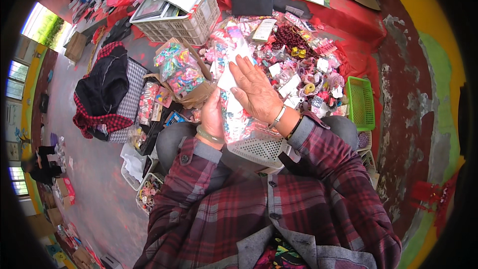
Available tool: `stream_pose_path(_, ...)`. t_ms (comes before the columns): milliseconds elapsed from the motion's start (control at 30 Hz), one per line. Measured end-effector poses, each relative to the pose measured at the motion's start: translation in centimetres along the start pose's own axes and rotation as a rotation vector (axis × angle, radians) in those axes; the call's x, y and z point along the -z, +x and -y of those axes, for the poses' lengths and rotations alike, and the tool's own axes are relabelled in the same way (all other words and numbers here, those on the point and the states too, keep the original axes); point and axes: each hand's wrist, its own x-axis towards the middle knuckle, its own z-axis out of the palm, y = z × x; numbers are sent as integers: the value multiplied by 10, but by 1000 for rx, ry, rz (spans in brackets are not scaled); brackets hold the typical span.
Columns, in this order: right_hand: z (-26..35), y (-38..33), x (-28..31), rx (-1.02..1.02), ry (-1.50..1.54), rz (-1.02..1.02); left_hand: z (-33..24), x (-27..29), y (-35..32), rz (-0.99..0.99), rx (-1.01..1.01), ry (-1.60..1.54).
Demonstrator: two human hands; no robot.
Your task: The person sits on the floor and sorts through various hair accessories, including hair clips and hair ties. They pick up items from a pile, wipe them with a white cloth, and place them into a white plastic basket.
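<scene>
- Here, the person sits with a clear packet of small colourful hair accessories (233, 112) held upright between both hands, just above the lap.
- The left hand (213, 114) is behind and under the packet — its grip is closed around the left edge, with a pale green bangle on the wrist.
- The right hand (255, 89) lies flat on the front of the packet, fingers (238, 69) stretched out and spread; it presses on the packet but is not curled around it. A white card at the top of the packet shows beside these fingers.
- Just below the hands, a white perforated plastic basket (259, 150) rests on the lap, touching the lower end of the packet.
- In front of the person, a big heap of hair clips and ties (303, 65) covers a red cloth (358, 30).
- To the left, an open cardboard box (194, 94) holds bags of bright hair bands — near the left hand.
- Farther away stands a white crate (184, 25), and at the right a green basket (362, 102).
</scene>
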Motion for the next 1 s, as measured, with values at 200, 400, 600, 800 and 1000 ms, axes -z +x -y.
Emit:
stream_pose_path(200, 48, -36, -13, 191, 52, 220, -35, -4, 9, 64, -14, -34)
stream_pose_path(400, 24, -5, -4, 197, -217, 88, -4, -9, -2, -158, 49, -91)
stream_pose_path(600, -14, -7, -10, 39, -47, -146, 16, -7, 3, -228, 67, 115)
stream_pose_path(800, 65, -46, -14, 209, 99, 214, -27, 7, 13, 83, 148, -133)
stream_pose_path(1000, 12, 2, 2, -26, -151, -90, 12, 18, 4, -89, 78, 203)
